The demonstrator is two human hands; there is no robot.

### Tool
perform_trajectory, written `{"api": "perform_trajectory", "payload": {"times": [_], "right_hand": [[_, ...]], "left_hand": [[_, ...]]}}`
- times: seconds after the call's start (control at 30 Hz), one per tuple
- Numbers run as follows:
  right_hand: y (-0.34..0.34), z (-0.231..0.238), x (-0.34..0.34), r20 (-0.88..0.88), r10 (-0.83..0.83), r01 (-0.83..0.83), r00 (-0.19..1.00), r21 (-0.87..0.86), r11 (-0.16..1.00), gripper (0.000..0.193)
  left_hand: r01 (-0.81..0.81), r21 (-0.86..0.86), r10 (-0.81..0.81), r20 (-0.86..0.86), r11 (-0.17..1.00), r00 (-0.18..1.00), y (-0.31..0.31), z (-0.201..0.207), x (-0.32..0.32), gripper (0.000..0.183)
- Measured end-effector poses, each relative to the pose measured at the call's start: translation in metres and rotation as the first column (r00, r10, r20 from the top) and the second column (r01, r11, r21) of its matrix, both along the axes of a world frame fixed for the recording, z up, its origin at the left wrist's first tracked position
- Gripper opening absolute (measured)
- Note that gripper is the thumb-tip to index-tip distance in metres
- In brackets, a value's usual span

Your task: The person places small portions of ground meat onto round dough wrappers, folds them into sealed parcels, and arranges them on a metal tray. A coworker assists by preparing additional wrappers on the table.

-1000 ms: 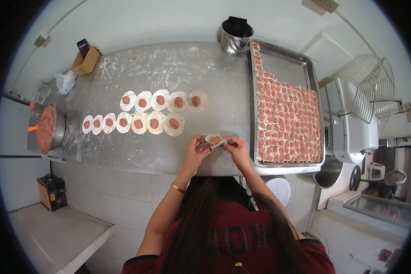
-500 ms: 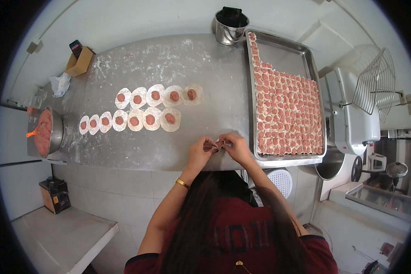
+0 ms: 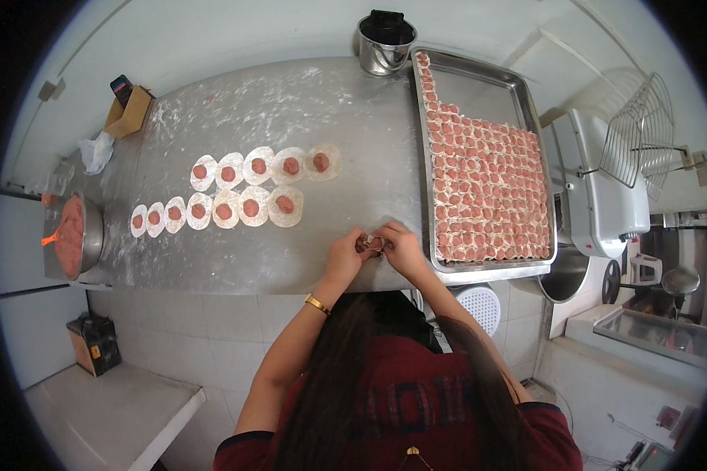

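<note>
Near the front edge of the metal table, a dumpling with pink meat showing at its top is pinched between my two hands. My left hand closes on its left side, and my right hand grips the pleated wrapper from the right. Ahead and to the left lie two rows of round dough wrappers, each with a lump of meat filling. To the right of my hands, a metal tray holds close rows of open-topped dumplings.
At the table's left end stands a steel bowl of meat filling with an orange-handled tool. A steel bucket is at the back, near the tray. A cardboard box and plastic bag sit back left. A white machine stands right.
The wrapper is gathered more closely round the meat, and my fingers have shifted on it. The whole view has moved slightly, so the table and tray appear a little further left.
</note>
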State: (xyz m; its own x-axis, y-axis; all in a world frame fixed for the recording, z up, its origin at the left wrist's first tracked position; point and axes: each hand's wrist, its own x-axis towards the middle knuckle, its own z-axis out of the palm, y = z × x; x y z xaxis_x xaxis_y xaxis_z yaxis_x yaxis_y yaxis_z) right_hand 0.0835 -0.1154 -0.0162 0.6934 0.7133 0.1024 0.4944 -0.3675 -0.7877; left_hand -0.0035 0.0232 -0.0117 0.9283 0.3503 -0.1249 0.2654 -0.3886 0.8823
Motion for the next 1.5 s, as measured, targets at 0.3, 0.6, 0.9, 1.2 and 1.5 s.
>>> {"api": "perform_trajectory", "payload": {"times": [0.3, 0.6, 0.9, 1.2, 1.5], "right_hand": [[-0.003, 0.004, 0.000, 0.008, -0.004, 0.005, 1.000, -0.070, 0.998, 0.032], [-0.001, 0.011, 0.001, 0.013, -0.039, 0.040, 0.999, -0.042, 0.998, 0.025], [0.004, 0.018, 0.002, 0.092, -0.047, 0.050, 0.995, -0.029, 0.998, 0.022], [0.007, 0.017, 0.000, 0.099, -0.042, 0.046, 0.994, -0.037, 0.998, 0.023], [0.003, 0.003, -0.005, -0.077, 0.018, -0.025, 0.997, -0.095, 0.995, 0.043]], "left_hand": [[0.095, 0.234, -0.092, -0.025, 0.968, 0.995, 0.003, 0.001, 0.005, 0.032], [0.087, -0.003, -0.086, 0.089, 0.996, 0.992, 0.013, 0.003, 0.003, 0.032], [0.060, -0.007, -0.059, 0.104, 0.998, 0.993, 0.008, 0.000, 0.002, 0.028], [0.054, 0.147, -0.075, 0.147, 0.988, 0.986, 0.010, 0.002, 0.001, 0.028], [0.091, 0.051, -0.094, 0.050, 0.995, 0.994, 0.007, 0.008, 0.002, 0.028]]}}
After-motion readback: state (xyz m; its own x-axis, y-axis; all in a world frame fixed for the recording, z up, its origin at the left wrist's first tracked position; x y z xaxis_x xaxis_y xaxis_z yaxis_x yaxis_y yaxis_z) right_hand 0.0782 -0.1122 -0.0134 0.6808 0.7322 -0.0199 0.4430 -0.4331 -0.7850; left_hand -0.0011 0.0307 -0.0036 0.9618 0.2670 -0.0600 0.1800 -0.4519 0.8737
